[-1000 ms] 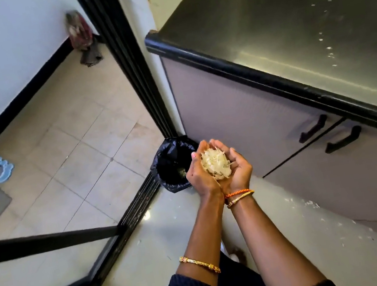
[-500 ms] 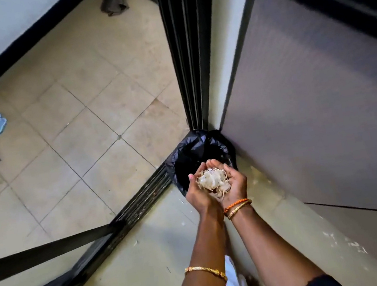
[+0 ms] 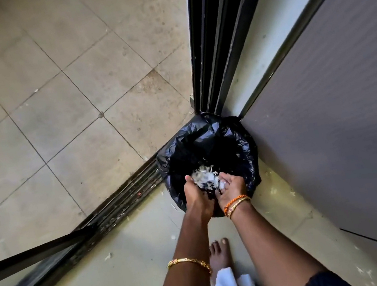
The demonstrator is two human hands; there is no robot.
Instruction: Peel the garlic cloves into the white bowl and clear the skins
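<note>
The garlic skins (image 3: 205, 179) sit as a loose white heap between the left hand (image 3: 195, 192) and the right hand (image 3: 231, 185), both cupped around them just above the mouth of the black bin bag (image 3: 237, 139), which stands on the floor (image 3: 128, 266) in the corner. The skins are light and flaky, so parting the hands too high or off-centre would likely scatter flakes beside the bag, where a few scraps already lie. The heap has no clear long axis and points nowhere; it opens forward into the bag.
</note>
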